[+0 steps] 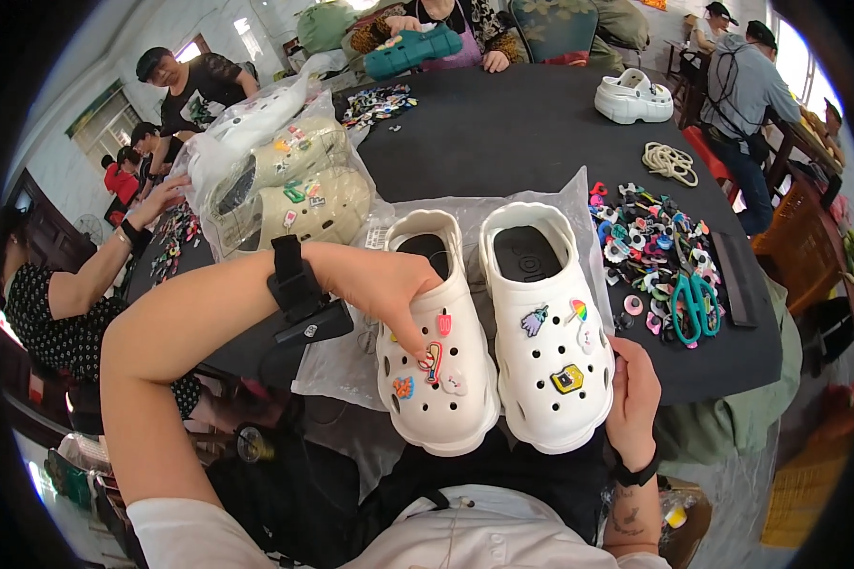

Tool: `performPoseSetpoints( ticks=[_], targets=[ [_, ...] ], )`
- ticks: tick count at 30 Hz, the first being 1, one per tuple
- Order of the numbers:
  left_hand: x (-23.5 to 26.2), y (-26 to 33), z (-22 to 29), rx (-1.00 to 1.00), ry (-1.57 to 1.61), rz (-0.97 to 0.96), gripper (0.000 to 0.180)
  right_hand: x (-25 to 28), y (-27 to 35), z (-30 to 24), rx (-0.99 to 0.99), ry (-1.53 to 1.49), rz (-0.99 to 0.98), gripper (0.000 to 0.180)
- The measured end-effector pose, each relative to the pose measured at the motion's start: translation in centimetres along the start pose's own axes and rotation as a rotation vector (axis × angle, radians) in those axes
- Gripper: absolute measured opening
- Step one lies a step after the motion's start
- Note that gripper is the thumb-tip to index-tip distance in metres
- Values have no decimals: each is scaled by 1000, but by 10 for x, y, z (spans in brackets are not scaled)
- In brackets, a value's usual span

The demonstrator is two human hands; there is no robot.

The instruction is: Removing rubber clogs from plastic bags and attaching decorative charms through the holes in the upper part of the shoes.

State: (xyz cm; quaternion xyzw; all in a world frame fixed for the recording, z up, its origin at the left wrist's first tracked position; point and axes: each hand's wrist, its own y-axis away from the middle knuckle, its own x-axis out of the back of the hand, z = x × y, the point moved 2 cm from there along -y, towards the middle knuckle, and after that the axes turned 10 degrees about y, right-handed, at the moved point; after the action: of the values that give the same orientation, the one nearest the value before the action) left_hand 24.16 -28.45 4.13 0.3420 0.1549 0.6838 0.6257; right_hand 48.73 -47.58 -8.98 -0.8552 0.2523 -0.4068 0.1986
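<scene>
Two white clogs stand side by side in front of me, toes toward me. On the left clog (438,417) sit several small charms, among them a red-and-yellow charm (432,361). My left hand (381,284) grips this clog at its opening, its thumb pressed beside that charm and other fingers partly hidden. The right clog (552,417) carries a yellow-and-black charm (567,379), a purple one and a rainbow umbrella charm (578,310). My right hand (634,394) holds its outer side, with some fingertips hidden behind it. Clear plastic bagging (337,375) lies beneath the clogs.
Right of the clogs are a heap of colourful charms (640,237), teal-handled scissors (696,308) and coiled cord (670,164). Bagged beige clogs (318,204) lie at left. Another white clog (634,98) stands far right. People sit around the black table (503,133); one holds a teal tool (413,52).
</scene>
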Motion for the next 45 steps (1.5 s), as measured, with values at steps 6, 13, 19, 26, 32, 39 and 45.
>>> performPoseSetpoints(
  ticks=[6, 13, 19, 26, 32, 39, 45],
  targets=[
    [-5, -1, -4, -20, -6, 72, 41, 0, 0, 0, -10, 1, 4, 19],
    [-15, 4, -3, -53, -71, 196, 41, -1, 1, 3, -15, 12, -7, 21],
    [-6, 6, -5, -99, 12, 126, 41, 21, -11, -9, -210, -356, -91, 18],
    [-7, 11, -25, -164, -18, 241, 40, 67, -68, -83, 149, -159, -734, 7],
    [-10, 12, -37, -335, 29, 336, 40, -8, -108, -132, 43, -102, -933, 56],
    [-14, 18, -47, -422, -281, 519, 53, -39, -128, -160, -127, 84, -1192, 80],
    [-12, 16, -59, -528, -359, 454, 71, -48, -130, -163, -233, 44, -1248, 78]
  ],
)
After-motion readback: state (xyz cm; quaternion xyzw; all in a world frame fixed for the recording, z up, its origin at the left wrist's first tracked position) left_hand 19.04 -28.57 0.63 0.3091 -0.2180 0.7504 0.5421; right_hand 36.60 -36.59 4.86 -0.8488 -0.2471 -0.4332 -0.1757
